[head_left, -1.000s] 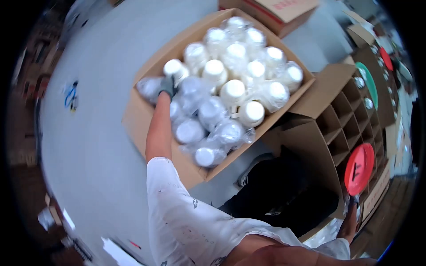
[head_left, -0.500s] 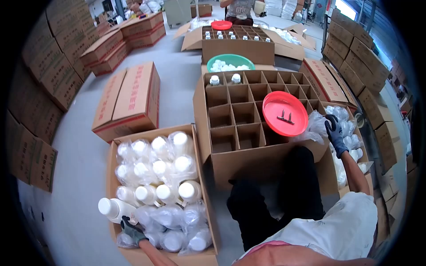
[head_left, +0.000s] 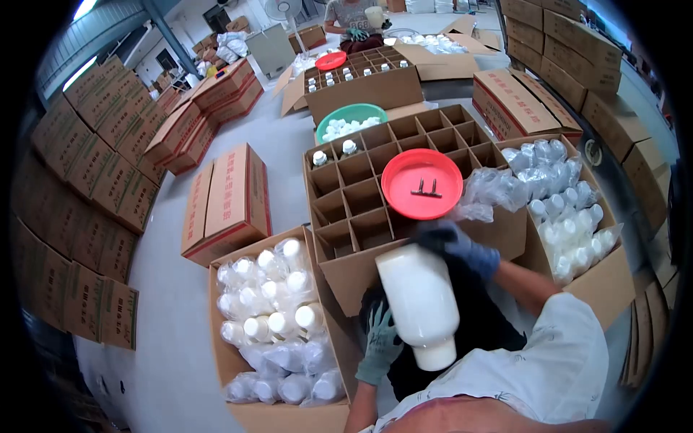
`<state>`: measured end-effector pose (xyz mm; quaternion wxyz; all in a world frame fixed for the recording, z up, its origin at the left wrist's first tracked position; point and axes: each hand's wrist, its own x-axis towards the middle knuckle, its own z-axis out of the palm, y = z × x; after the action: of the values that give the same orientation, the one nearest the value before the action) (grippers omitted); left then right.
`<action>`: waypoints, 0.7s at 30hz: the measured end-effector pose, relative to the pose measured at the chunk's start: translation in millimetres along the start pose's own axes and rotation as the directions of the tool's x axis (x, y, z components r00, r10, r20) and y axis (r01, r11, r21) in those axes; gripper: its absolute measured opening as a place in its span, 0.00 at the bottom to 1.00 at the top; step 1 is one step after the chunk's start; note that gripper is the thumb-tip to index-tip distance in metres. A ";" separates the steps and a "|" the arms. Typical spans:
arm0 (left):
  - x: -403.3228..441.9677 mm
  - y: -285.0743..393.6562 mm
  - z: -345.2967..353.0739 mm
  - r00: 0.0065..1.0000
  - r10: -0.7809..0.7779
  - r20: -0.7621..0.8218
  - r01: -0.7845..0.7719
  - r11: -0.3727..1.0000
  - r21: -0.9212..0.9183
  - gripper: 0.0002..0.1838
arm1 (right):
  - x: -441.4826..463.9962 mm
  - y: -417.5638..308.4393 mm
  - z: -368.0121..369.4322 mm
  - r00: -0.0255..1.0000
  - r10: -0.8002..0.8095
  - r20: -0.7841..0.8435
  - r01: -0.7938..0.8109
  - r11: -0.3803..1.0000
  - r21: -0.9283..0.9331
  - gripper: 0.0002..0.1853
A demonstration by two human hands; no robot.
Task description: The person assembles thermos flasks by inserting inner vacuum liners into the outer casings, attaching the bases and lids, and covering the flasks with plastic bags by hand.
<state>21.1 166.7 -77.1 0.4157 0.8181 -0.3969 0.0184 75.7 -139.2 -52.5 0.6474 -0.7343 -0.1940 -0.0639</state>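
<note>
1. Grey floor [head_left: 167,289] in a warehouse-like room; stacked cartons [head_left: 108,173] rise at both sides, and a fan [head_left: 283,9] stands at the back.
2. One large white bottle [head_left: 422,307], tilted over the wearer's dark-clad lap, in front of a divided carton [head_left: 419,249].
3. Two gloved hands: the left hand [head_left: 379,345] has its fingers spread at the bottle's side; the right hand [head_left: 465,249] is at its upper end.
4. Two bottle tops show in the divided carton. One large red tray [head_left: 404,200] on it bears two dark metal pieces [head_left: 426,189]. One green basin [head_left: 325,121] of white caps is behind.
5. Two open boxes of plastic-wrapped bottles flank the carton: left box [head_left: 289,417], right box [head_left: 603,292].
6. One other person [head_left: 354,14] is far back, head cut off by the top edge.
7. The right hand is blurred; its grip cannot be told. Wrapping obscures the boxed bottles' exact number.
</note>
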 end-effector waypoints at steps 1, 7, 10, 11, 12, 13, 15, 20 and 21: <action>-0.5 1.2 1.4 0.996 0.016 0.088 -0.028 0.991 0.135 0.21 | -16.3 -37.7 9.4 0.988 0.004 0.154 -0.001 1.000 -0.019 0.16; 33.0 16.3 47.4 0.854 -0.477 -0.205 0.218 0.687 -0.693 0.17 | -90.5 -50.4 52.6 0.933 -0.284 0.219 0.355 0.816 -0.457 0.23; 45.9 11.4 57.6 0.914 -0.380 -0.143 0.199 0.727 -0.657 0.22 | -74.2 -47.8 36.8 0.979 -0.148 0.137 0.190 0.901 -0.390 0.25; 50.1 3.4 62.0 0.889 -0.455 -0.047 0.255 0.578 -0.775 0.24 | -70.3 -44.1 40.2 0.979 -0.197 0.057 0.203 0.890 -0.408 0.22; 51.8 4.8 60.0 0.877 -0.478 0.056 0.278 0.410 -0.869 0.26 | -68.1 -43.0 44.4 0.969 -0.247 -0.021 0.214 0.877 -0.431 0.20; 53.5 6.2 57.9 0.854 -0.495 0.158 0.302 0.225 -0.927 0.29 | -78.5 -42.0 42.9 0.980 -0.195 0.039 0.189 0.856 -0.481 0.23; 43.3 26.7 42.9 0.914 -0.406 0.018 0.272 0.579 -0.768 0.29 | -95.6 -39.8 35.3 0.970 -0.238 0.052 0.238 0.879 -0.412 0.23; 39.7 43.8 24.9 0.862 -0.496 -0.100 0.047 0.275 -0.960 0.23 | -107.0 -33.7 -25.1 0.996 -0.076 -0.055 0.051 0.930 -0.364 0.13; 50.4 44.2 31.9 0.873 -0.442 -0.207 0.091 0.564 -0.821 0.23 | -97.0 -57.3 -14.9 0.993 -0.112 -0.035 0.094 0.936 -0.340 0.13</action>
<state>16.7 97.5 -50.4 0.8006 0.5792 -0.1407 -0.0605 -31.9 -168.4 -30.6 0.5126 -0.8213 -0.2009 -0.1495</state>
